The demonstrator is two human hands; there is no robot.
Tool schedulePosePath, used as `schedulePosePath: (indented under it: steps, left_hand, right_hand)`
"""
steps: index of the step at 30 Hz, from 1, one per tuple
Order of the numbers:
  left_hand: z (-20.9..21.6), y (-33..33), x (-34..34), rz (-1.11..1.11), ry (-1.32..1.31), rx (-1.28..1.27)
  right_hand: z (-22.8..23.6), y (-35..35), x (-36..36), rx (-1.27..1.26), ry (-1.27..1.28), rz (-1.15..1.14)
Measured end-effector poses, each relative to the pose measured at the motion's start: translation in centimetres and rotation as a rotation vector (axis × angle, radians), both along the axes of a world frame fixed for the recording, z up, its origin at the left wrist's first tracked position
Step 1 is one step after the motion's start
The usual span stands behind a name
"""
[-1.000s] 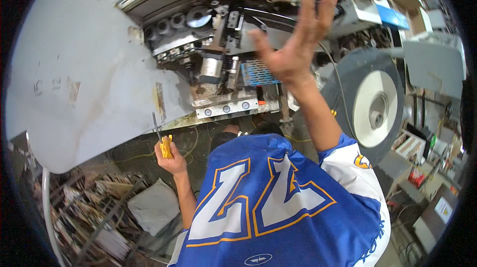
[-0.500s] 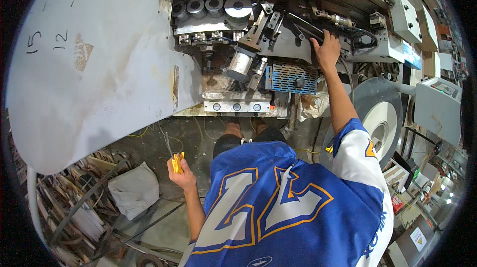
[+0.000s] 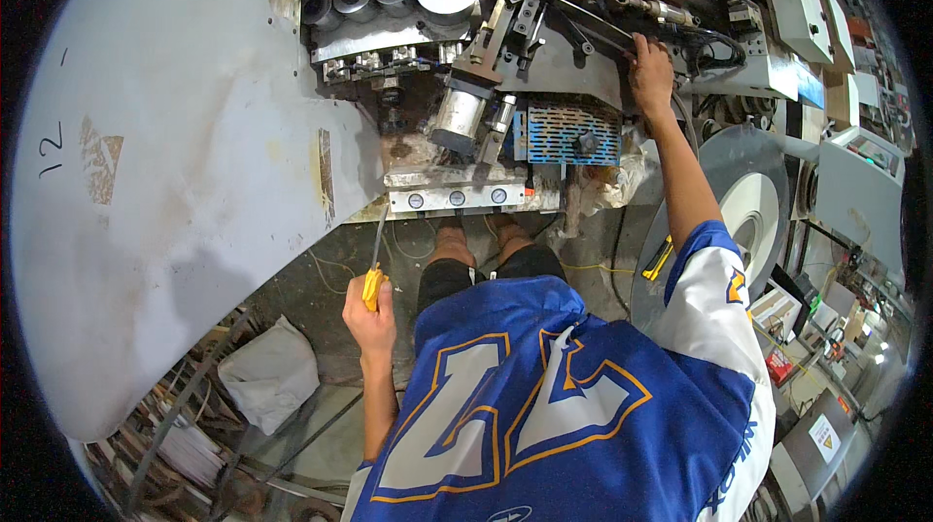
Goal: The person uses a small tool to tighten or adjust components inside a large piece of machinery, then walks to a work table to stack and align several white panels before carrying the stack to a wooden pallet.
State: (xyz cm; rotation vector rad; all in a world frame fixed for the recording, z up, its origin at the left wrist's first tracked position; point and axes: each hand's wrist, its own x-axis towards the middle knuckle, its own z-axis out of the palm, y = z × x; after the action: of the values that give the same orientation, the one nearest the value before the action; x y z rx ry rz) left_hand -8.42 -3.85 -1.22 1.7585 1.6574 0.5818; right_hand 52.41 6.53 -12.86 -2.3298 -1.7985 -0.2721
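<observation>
Left hand point(image 3: 370, 328): at 7 o'clock from view centre; fingers wrapped around yellow-handled tool point(image 3: 372, 289).
Yellow-handled tool: shaft swung from 11 to 12 o'clock within the last half second; now reaches visually to the left end of gauge strip point(image 3: 457, 198); cannot tell contact.
Right hand point(image 3: 650, 80): between 1 and 2 o'clock; lowered from spread and raised a second ago; fingers bent at lower end of slanted rod point(image 3: 595, 21); probably steadied there; cannot tell whether pinching.
Obstructions between hands: metal cylinder point(image 3: 459, 117) at 12 o'clock, blue perforated cover point(image 3: 559, 138) between 1 and 2.
Pale panel point(image 3: 194, 162): at 10 o'clock; likely limits leftward swing.
Black-and-yellow tool point(image 3: 658, 258): at 3 o'clock, beside large wheel point(image 3: 750, 226).
White sack point(image 3: 270, 376): at 8 o'clock.
</observation>
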Motion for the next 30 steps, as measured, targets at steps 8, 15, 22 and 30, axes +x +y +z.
schedulePosePath:
  steps: [8, 15, 22, 30]
  left_hand:
    - [1.3, 1.8, 2.0, -0.038, 0.142, -0.061]
    - [2.8, 5.7, 8.1, -0.104, 0.251, -0.048]
    - [3.4, 5.7, 15.4, -0.296, 0.085, 0.001]
    - [1.7, 1.4, 26.9, -0.912, 0.211, -0.157]
  right_hand:
    - [-0.3, -0.2, 0.8, -0.069, -0.009, -0.001]
    - [1.3, -0.6, -0.4, -0.122, -0.066, -0.068]
    - [4.6, -11.0, -12.8, 0.335, 0.516, -0.148]
    - [7.4, -26.0, -25.4, 0.402, 2.042, -0.28]
